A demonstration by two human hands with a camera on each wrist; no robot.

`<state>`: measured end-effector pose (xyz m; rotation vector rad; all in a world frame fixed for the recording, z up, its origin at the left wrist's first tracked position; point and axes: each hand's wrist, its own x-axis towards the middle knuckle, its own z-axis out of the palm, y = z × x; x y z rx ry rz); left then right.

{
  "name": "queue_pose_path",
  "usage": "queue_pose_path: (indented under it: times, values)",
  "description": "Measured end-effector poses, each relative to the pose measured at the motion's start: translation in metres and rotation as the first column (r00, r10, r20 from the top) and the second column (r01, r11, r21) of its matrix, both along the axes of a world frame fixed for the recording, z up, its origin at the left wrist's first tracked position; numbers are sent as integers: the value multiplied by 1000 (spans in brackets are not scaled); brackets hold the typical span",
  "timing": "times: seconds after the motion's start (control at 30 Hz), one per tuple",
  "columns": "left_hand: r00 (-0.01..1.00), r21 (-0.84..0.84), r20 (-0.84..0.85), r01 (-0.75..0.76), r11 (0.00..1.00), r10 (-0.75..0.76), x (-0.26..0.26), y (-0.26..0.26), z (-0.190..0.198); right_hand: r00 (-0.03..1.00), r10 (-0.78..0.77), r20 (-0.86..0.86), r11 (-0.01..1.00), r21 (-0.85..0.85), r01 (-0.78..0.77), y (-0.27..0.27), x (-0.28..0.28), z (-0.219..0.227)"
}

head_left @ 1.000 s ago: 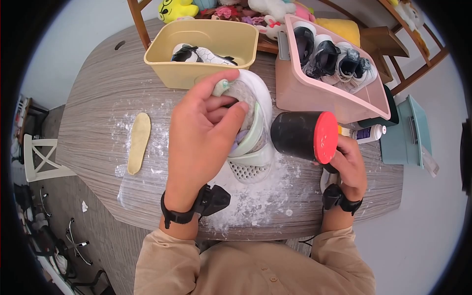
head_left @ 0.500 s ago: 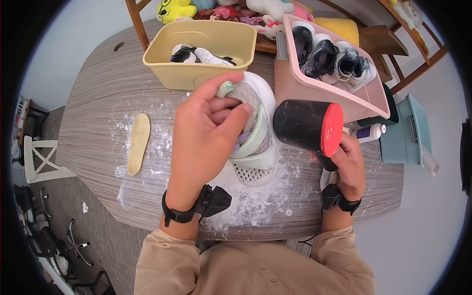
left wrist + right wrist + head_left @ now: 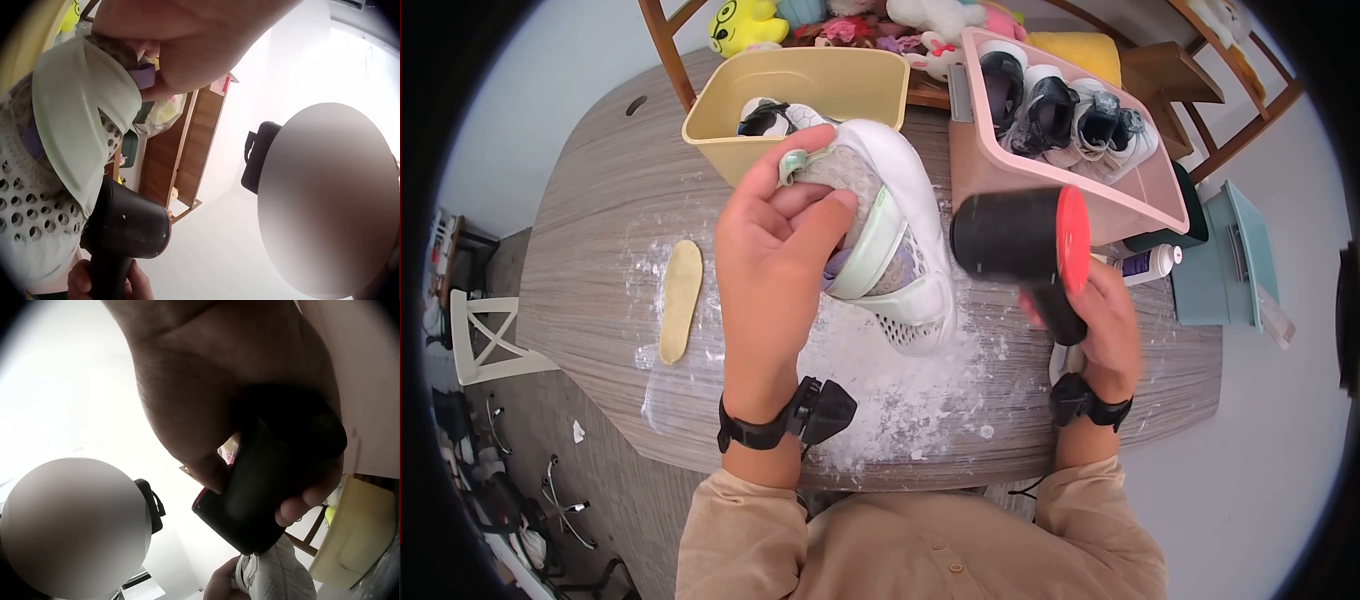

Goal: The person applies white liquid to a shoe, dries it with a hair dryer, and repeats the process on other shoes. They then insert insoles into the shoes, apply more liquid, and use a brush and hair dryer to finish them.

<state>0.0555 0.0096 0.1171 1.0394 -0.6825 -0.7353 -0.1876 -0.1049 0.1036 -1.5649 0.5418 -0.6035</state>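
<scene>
My left hand (image 3: 775, 240) grips a white sneaker (image 3: 878, 245) by its heel opening, holding it tilted over the table. The sneaker has mint straps, purple trim and a toe full of holes; its straps fill the left side of the left wrist view. In my right hand (image 3: 1108, 322) is a black hair dryer (image 3: 1008, 235) with a red back end, gripped by its handle. The dryer's nozzle points at the sneaker's side, close to the sole. From the right wrist view, the dryer (image 3: 262, 487) overlaps the sneaker (image 3: 284, 572).
A pale yellow insole (image 3: 681, 300) lies left on the wooden table (image 3: 590, 230), amid white powder (image 3: 890, 400). Behind stand a yellow bin (image 3: 718, 155) and a pink bin (image 3: 973, 165), both holding shoes. A white bottle (image 3: 1152, 263) and a teal bin (image 3: 1220, 280) are at right.
My left hand has moved left with the sneaker and tilted it, showing more of its side and sole edge. The dryer has turned, so more of its handle shows.
</scene>
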Motion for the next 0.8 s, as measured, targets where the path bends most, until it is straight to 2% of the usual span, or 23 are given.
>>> queue_pose_path:
  times: [0.03, 0.13, 0.23, 0.33, 0.37, 0.43, 0.53, 0.63, 0.73, 0.8]
  values:
    - [1000, -19, -29, 5, 1000, -5, 0, -1, 0, 998, -30, 59, 996, 87, 25, 0, 3, -5]
    - [997, -64, -74, 34, 997, -39, -3, -4, -4, 986, -62, 153, 984, 173, 35, -1, 18, -19]
    - [995, -105, -81, 43, 994, -52, -7, -8, -8, 978, -117, 174, 960, 273, 66, 2, 30, -24]
    - [997, -66, -32, 72, 995, -74, -5, -9, -12, 976, -132, 176, 945, 321, 70, -2, 31, -27]
    - [998, -40, 39, 41, 998, -39, -7, -9, -12, 976, -135, 173, 941, 329, 72, -4, 29, -27]
    - [983, 5, 183, -25, 1000, 24, -10, -9, -11, 974, -145, 176, 958, 273, 94, -5, 26, -25]
    - [926, -28, 378, 4, 1000, 7, -4, -15, -24, 973, -162, 164, 975, 180, 132, 0, 23, -17]
    - [906, 95, 417, 40, 995, -76, -3, -9, -19, 981, -118, 152, 988, 112, 102, 2, 17, -12]
    - [922, 101, 377, 55, 993, -90, -7, -8, -15, 989, -71, 131, 997, 51, 65, 4, 12, -9]
    - [943, 166, 282, 134, 977, -178, -12, -2, -7, 994, -64, 94, 998, 7, 63, 8, 10, -9]
